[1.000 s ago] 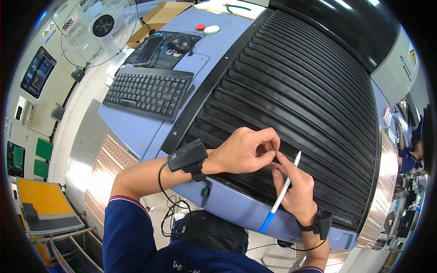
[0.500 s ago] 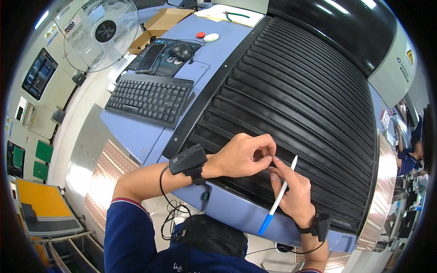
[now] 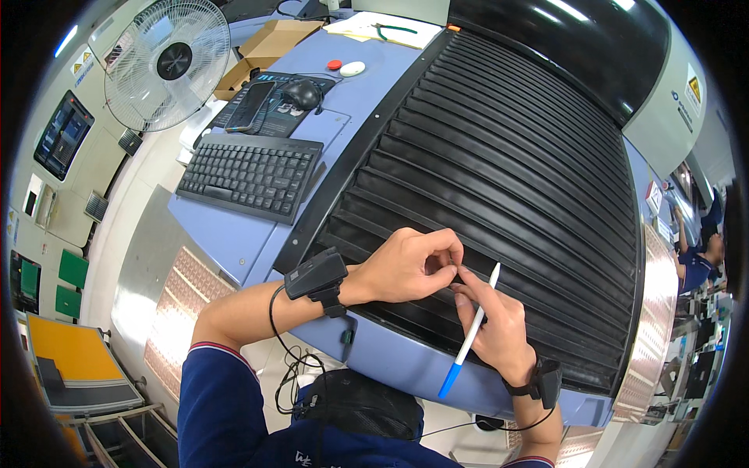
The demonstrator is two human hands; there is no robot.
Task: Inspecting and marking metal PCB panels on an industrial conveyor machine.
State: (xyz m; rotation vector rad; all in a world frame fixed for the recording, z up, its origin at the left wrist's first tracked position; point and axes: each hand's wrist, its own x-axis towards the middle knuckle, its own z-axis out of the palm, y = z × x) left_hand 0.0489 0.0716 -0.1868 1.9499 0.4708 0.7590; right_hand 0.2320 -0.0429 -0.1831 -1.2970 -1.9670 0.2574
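Head view: a white pen (image 3: 471, 337) with a blue end lies slantwise in the right hand (image 3: 499, 327), tucked among the bent fingers; its white tip points up and away past the forefinger, its blue end hangs below the thumb, toward the person; the left hand (image 3: 411, 265) is just to the left of the pen, apart from it, its thumb and forefinger curled narrowly together; the fingertips of the two hands meet, and whether something small sits between them I cannot tell; a black band with a dark box rides on each wrist, the left box (image 3: 316, 274) on the back of the wrist, the right box (image 3: 548, 381) on the outer side.

Below the hands spreads a black ribbed cover (image 3: 507, 183), framed by a blue counter (image 3: 204, 222); to the left on the counter lies a black keyboard (image 3: 248, 175), and beyond it a phone (image 3: 251, 108) and a mouse (image 3: 302, 94) on a dark mat (image 3: 282, 123); farther off are a red round piece (image 3: 335, 65) beside a white oval one (image 3: 353, 69), then green-handled pliers (image 3: 394, 30) on paper (image 3: 355, 28); a fan (image 3: 173, 62) stands at upper left, near an open cardboard box (image 3: 273, 40).
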